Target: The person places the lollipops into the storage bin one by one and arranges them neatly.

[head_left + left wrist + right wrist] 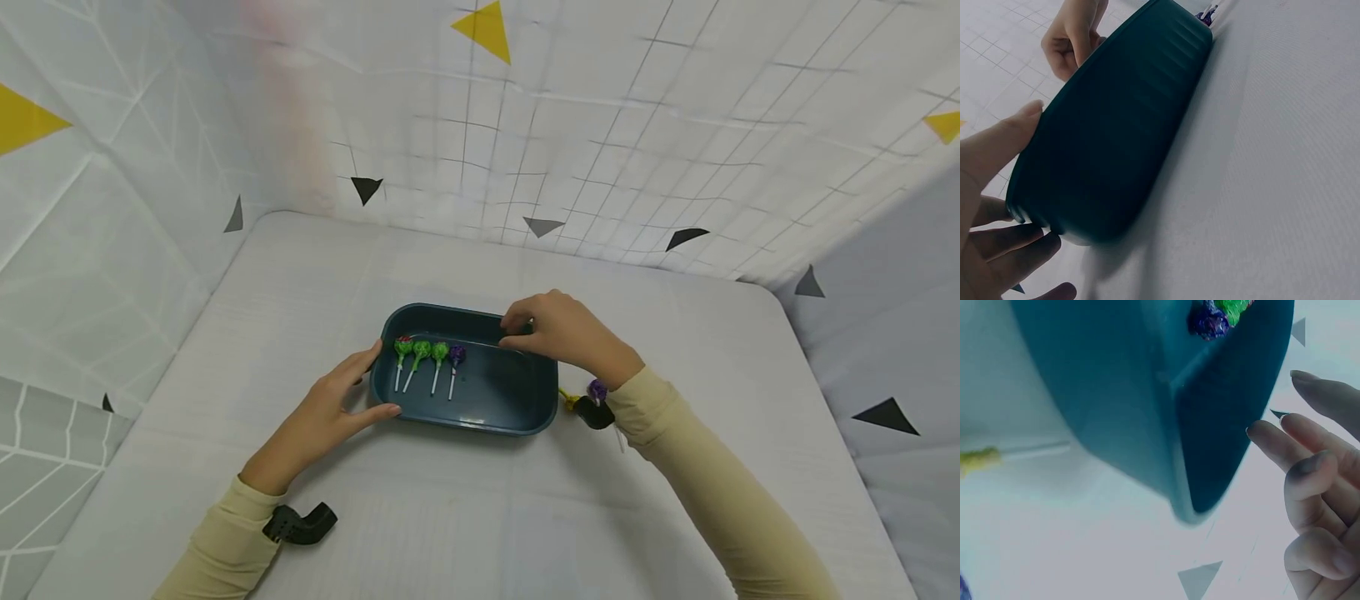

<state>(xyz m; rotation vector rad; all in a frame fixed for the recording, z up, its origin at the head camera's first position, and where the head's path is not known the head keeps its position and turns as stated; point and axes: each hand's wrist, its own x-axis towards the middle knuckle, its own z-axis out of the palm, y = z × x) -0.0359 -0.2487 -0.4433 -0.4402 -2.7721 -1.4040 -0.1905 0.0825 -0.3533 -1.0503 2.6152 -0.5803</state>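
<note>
A dark teal tray [510, 392] sits on the table, and four lollipops lie in a row on its floor, toward the left end: a green lollipop with red on its head [403, 348], a plain green lollipop [422, 350], another green lollipop [440, 353] and a purple lollipop [457, 356], heads toward the far side, white sticks toward the near side. The left hand [330, 408] grips the tray's left end, thumb on the near rim, fingers round the end wall. The right hand [562, 329] is over the far right corner, its fingers loosely bent, thumb and index apart, pinching nothing. Just beyond the tray's right end, a yellow lollipop [567, 398] and a second purple lollipop [597, 390] lie on the table, partly hidden by the black wrist device [595, 412] at the right sleeve [697, 467]. A white cloth [420, 508] covers the table. Behind it hangs a white backdrop [585, 108] with thin grid lines and yellow, grey and black triangles; a pale panel with white lines [112, 208] stands on the left.
</note>
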